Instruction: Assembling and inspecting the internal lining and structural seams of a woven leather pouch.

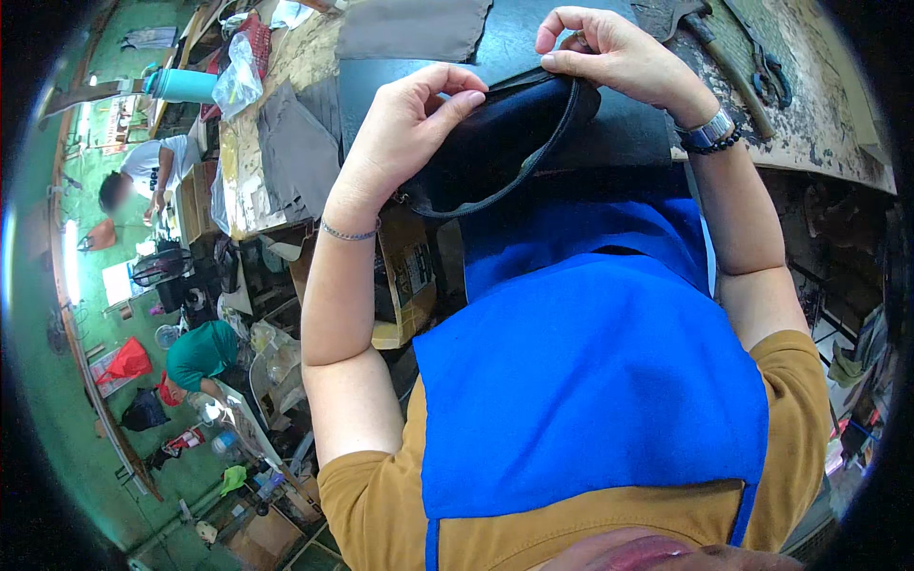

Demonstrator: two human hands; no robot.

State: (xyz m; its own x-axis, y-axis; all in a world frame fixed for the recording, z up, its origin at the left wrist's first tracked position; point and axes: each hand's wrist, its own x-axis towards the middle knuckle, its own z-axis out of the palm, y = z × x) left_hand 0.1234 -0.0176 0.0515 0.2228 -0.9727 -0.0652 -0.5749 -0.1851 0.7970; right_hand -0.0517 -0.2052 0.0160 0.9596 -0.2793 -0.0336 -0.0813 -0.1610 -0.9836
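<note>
A black bag (505,143), with a narrow cord-like strap or piped edge (533,169) curving along its near side, lies at the table's front edge. My left hand (424,114) pinches its upper edge at the left end, thumb against bent fingers. At the right end of that same edge, my right hand (609,57) grips it between thumb and curled fingers. The edge runs taut between the two hands. The bag's inside is mostly too dark to make out. Under it is a dark, smooth board (371,86).
Grey material pieces (409,29) lie beyond and left (297,152) of the bag. At the right are a hammer (728,71) and black-handled scissors (769,78). A turquoise bottle (186,86) stands left. A cardboard box (405,276) sits below the table. Two people work farther left.
</note>
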